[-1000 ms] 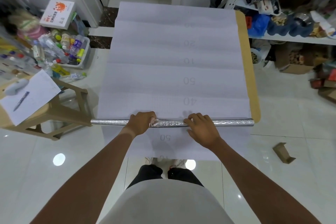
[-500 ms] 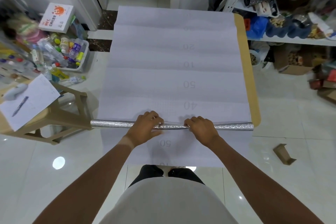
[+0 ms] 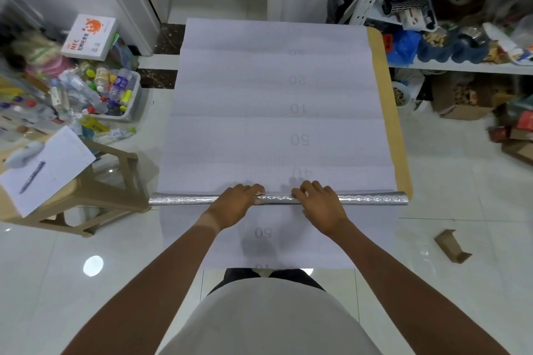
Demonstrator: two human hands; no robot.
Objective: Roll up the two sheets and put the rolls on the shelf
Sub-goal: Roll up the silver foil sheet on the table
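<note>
Left hand [image 3: 237, 204] and right hand [image 3: 320, 204] side by side at centre frame, fingers curled over the thin silver roll [image 3: 372, 198], gripping near its middle, probably to keep the turns tight and even. White sheet [image 3: 277, 124] spread flat toward upper centre, unrolled. Shelf [image 3: 461, 68] at upper right.

One silver roll [image 3: 372, 198] lies across one white sheet [image 3: 277, 112]; a second sheet [image 3: 288, 235] lies nearer than the roll. Two hands hold the roll: left hand [image 3: 235, 204], right hand [image 3: 320, 203]. Left of the sheet stands one stool [image 3: 95, 190], with one pen [image 3: 32, 177].
</note>
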